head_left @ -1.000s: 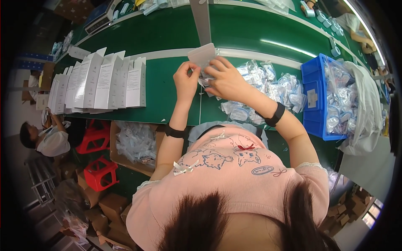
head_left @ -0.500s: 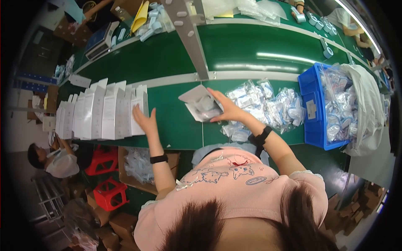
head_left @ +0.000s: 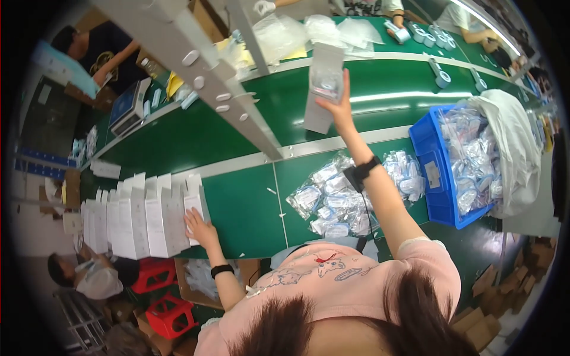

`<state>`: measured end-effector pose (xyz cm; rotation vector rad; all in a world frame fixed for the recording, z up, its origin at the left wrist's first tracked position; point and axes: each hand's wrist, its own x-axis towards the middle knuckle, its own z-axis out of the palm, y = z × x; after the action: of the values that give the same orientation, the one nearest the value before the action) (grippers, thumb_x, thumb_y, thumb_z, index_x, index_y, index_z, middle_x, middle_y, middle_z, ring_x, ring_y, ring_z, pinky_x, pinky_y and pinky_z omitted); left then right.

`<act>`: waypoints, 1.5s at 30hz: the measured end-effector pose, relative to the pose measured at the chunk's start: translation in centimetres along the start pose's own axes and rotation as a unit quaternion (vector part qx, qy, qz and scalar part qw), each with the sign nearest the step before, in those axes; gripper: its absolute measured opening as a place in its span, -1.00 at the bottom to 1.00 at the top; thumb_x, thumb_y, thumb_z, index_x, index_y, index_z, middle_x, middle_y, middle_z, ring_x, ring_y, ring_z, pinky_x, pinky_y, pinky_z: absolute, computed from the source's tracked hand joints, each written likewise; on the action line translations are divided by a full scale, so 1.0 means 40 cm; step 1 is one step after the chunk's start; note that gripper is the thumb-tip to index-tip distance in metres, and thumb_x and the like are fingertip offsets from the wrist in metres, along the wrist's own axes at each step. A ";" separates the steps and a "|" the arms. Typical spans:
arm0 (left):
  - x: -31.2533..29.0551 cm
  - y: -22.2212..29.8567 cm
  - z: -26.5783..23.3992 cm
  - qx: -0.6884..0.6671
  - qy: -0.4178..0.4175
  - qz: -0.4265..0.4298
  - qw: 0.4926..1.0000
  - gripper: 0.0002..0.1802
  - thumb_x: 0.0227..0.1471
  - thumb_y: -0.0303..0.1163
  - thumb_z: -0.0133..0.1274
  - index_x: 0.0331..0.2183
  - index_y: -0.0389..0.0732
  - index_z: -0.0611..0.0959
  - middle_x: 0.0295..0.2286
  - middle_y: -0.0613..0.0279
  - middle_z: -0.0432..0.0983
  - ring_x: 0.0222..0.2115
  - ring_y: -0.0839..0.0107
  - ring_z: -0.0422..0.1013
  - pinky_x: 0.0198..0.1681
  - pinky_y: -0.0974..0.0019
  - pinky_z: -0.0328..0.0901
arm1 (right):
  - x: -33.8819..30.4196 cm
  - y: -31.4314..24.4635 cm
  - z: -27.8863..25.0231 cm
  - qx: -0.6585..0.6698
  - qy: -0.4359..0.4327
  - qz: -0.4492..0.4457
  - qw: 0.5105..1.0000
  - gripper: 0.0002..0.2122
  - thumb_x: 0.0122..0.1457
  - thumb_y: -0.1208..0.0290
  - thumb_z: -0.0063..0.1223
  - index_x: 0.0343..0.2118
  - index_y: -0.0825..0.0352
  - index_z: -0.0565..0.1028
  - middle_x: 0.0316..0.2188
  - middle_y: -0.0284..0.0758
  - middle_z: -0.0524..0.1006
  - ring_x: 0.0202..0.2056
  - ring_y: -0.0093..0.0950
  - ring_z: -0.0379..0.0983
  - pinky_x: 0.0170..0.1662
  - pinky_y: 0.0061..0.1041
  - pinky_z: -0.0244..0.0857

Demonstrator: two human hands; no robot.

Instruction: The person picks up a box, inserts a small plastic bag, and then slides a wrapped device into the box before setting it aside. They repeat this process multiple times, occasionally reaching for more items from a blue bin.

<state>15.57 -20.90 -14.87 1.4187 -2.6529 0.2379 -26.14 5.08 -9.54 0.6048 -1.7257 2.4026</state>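
An open white box [head_left: 317,113], a clear-wrapped item [head_left: 328,84] showing in its mouth, is held aloft to the left of the blue bin [head_left: 426,160] and farther from the worker than it. The worker's right hand [head_left: 339,108] grips the box along its right side, thumb across the front. The left hand [head_left: 202,230], fingers spread, lies against the end carton of a row of white boxes [head_left: 133,219] standing well to the left of the bin on the green bench [head_left: 243,207]. Just left of the bin, clear-bagged packets [head_left: 341,202] lie in a loose heap beneath the right forearm. More bagged packets [head_left: 475,160] fill the bin itself, and a white sheet [head_left: 513,154] drapes over its right side. Beyond the bin, a co-worker's hand [head_left: 397,22] is at a pale blue device [head_left: 399,34]. Red stools [head_left: 169,317] stand on the floor, far left of the bin and nearer the worker.
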 end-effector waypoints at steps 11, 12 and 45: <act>0.009 0.016 -0.012 0.029 -0.005 -0.001 1.000 -0.19 -0.25 -0.43 0.10 0.08 -0.08 0.13 0.11 0.20 -0.06 0.13 0.25 -0.11 -0.01 -0.08 -0.09 | 0.023 0.067 0.001 -0.273 -0.169 -0.037 0.946 -0.10 -0.28 0.42 0.23 0.16 0.17 -0.08 0.06 -0.13 0.09 0.06 -0.22 0.06 0.07 -0.41 0.02; 0.010 0.015 -0.015 0.029 -0.002 -0.001 1.000 -0.19 -0.25 -0.43 0.10 0.08 -0.08 0.13 0.11 0.20 -0.06 0.13 0.25 -0.11 -0.01 -0.08 -0.08 | 0.017 0.062 -0.004 -0.271 -0.168 -0.045 0.947 -0.11 -0.27 0.42 0.22 0.16 0.16 -0.09 0.06 -0.14 0.08 0.06 -0.23 0.06 0.06 -0.39 0.03; 0.072 0.244 -0.062 -0.291 -0.168 0.035 0.941 -0.19 -0.14 -0.02 0.02 0.07 -0.18 0.12 0.02 -0.03 0.10 0.00 -0.02 0.09 -0.02 0.06 0.08 | -0.571 -0.172 -0.404 -0.561 -0.157 -0.063 0.810 -0.65 -0.17 0.50 -0.02 -0.21 0.28 0.38 -0.19 -0.23 0.33 -0.03 -0.24 0.17 0.01 -0.28 0.02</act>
<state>5.93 -17.41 -12.68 1.2418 -2.6755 -0.7877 -7.06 25.45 -16.68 0.8411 -2.6415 0.8406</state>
